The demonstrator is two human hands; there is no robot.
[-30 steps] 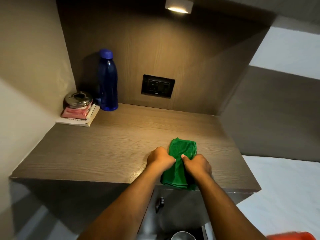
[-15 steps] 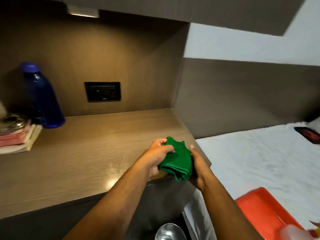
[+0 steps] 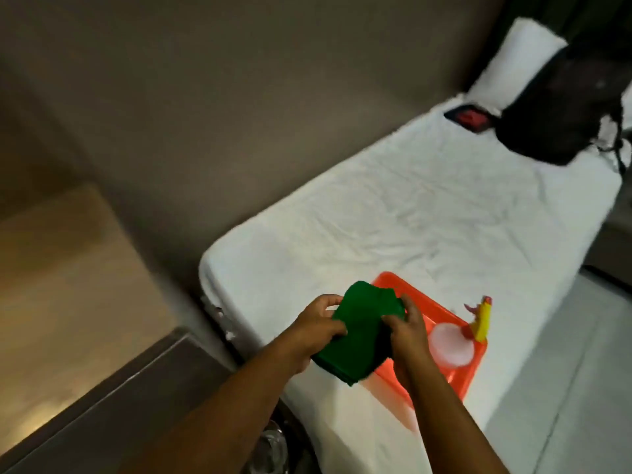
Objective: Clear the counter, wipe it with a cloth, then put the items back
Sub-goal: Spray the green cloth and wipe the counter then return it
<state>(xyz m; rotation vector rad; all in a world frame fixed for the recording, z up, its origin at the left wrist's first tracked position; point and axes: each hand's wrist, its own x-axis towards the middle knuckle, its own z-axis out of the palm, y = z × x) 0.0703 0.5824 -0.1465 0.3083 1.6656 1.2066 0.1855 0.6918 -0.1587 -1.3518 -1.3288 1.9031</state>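
The white-sheeted bed [image 3: 427,213] fills the frame from centre to 2 o'clock. A white pillow [image 3: 519,59] and a black bag [image 3: 561,107] sit at its far end near 1 o'clock, with a flat red-and-black item [image 3: 470,118] just beside them. The brown wood-grain counter [image 3: 61,285] occupies 9 o'clock; only one bare corner is visible, lit and with nothing on it. The red-orange plastic tray [image 3: 455,364] rests on the bed at 5 o'clock. It carries a round white object [image 3: 449,343] and a yellow-and-red spray nozzle [image 3: 480,318], blurred.

The folded green cloth [image 3: 362,333] is held above the tray's near-left edge, clear of the counter. The left hand [image 3: 318,330] grips its left side, thumb curled over the top. The right hand [image 3: 407,333] pinches its right edge with curled fingers.

Assessment: wiping appears complete, and the cloth is being taken to the tray. Whether all items are back on the counter cannot be determined.
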